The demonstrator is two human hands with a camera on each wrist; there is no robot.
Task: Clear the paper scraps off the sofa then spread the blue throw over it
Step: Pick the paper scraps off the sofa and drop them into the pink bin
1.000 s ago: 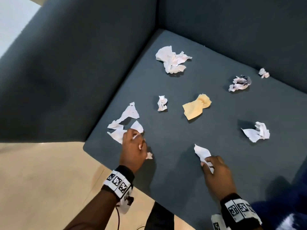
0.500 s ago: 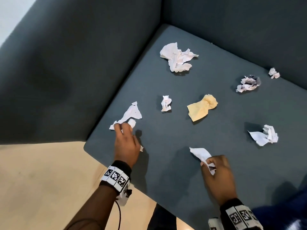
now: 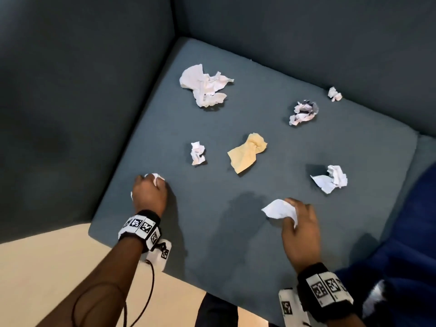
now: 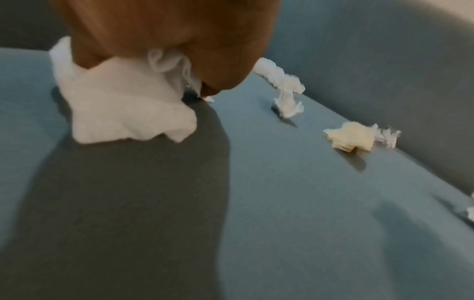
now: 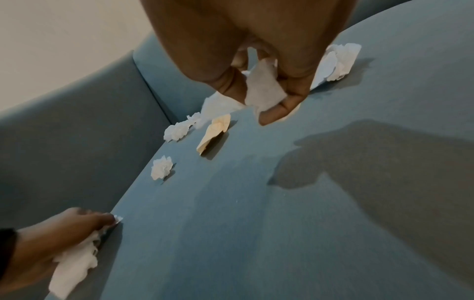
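Paper scraps lie scattered over the sofa's seat cushion (image 3: 236, 232). Near the cushion's left edge, toward its front corner, the left hand (image 3: 149, 197) is curled into a fist round a bunch of white scraps (image 4: 123, 113), which spill from under the fingers onto the fabric. Toward the front edge, the right hand (image 3: 300, 234) pinches one white scrap (image 3: 279, 210) between thumb and curled fingers.

Loose pieces lie further in: a small white ball (image 3: 197, 153) near the left edge, a yellow piece (image 3: 247, 153) at the middle, and a white crumple (image 3: 330, 179) toward the right edge. Toward the back corner lies the largest white crumple (image 3: 204, 86); a greyish printed wad (image 3: 303, 112) and a tiny white bit (image 3: 334, 94) sit along the back edge, the bit close to the backrest.

The blue throw (image 3: 405, 244) is heaped off the cushion's front right corner, on the next seat.

Both wrists wear black bands (image 3: 324, 291) with square black-and-white coded markers; no readable writing shows. No containers are in view.
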